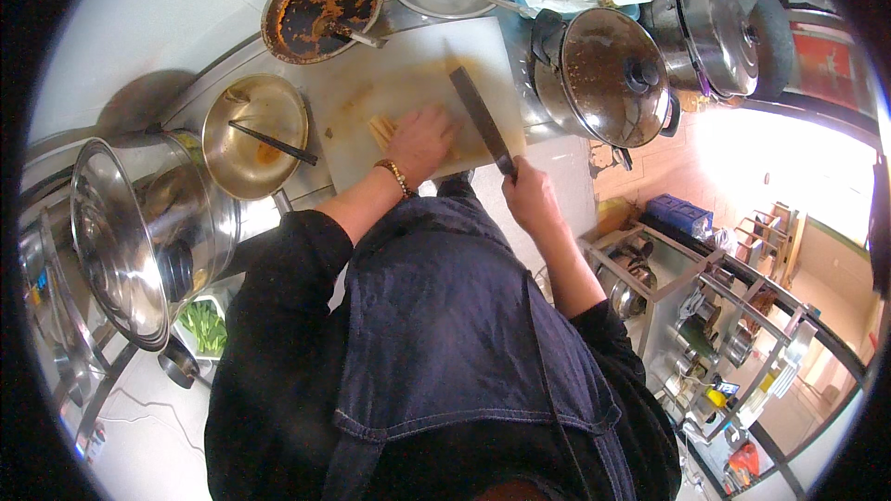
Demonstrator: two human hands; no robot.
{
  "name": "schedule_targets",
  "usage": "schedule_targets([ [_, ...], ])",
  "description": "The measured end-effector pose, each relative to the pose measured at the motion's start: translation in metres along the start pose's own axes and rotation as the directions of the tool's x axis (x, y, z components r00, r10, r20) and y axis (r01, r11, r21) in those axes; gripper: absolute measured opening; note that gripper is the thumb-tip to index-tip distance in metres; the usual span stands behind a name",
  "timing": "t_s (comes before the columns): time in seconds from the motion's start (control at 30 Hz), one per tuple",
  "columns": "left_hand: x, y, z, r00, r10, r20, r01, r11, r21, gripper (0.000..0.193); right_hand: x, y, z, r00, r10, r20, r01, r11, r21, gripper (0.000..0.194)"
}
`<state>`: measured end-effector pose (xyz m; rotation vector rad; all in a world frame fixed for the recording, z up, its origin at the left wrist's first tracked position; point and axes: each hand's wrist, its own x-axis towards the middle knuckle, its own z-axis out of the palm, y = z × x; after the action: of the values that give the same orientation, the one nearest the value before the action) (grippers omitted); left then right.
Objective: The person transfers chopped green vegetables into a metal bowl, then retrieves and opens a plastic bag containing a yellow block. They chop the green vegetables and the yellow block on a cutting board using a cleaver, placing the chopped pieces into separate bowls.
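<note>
On a white cutting board (362, 97) my left hand (421, 142) presses down on pale, yellowish food strips (381, 131), covering most of them. A beaded bracelet (395, 174) circles that wrist. My right hand (532, 195) grips the handle of a broad cleaver (482, 111), just right of the left hand. The cleaver's blade points away from me and slants over the board's right part, apart from the strips; whether it touches the board I cannot tell. Brownish stains mark the board, and a small dark scrap (328, 132) lies near its left side.
Behind the board stand a bowl of dark chili oil (289, 49) with a ladle and a steel basin (459, 3). A pan (216, 153) with black chopsticks (271, 142) is left, beside a large stockpot (202, 195). Lidded pots (605, 83) stand right. Shelving (668, 306) is at lower right.
</note>
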<state>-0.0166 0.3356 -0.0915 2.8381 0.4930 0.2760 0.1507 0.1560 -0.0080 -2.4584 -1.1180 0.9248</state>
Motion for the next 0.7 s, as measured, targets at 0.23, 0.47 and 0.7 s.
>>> schedule_targets([
  [0.23, 0.016, 0.001, -0.002, 0.995, -0.02, -0.095, 0.015, 0.998, -0.055, 0.018, -0.001, -0.001, 0.0, 1.0, -0.007, -0.016, 0.008, 1.0, 0.019, 0.025],
  [0.47, 0.007, 0.0, 0.001, 0.995, 0.053, -0.079, -0.056, 0.998, -0.034, 0.018, -0.001, 0.002, 0.001, 1.0, 0.006, 0.02, -0.007, 1.0, 0.017, 0.023],
  [0.7, -0.019, -0.002, 0.005, 0.995, 0.019, -0.101, -0.028, 0.995, -0.091, 0.034, 0.002, 0.005, 0.006, 1.0, -0.016, -0.023, 0.017, 1.0, 0.024, 0.022],
])
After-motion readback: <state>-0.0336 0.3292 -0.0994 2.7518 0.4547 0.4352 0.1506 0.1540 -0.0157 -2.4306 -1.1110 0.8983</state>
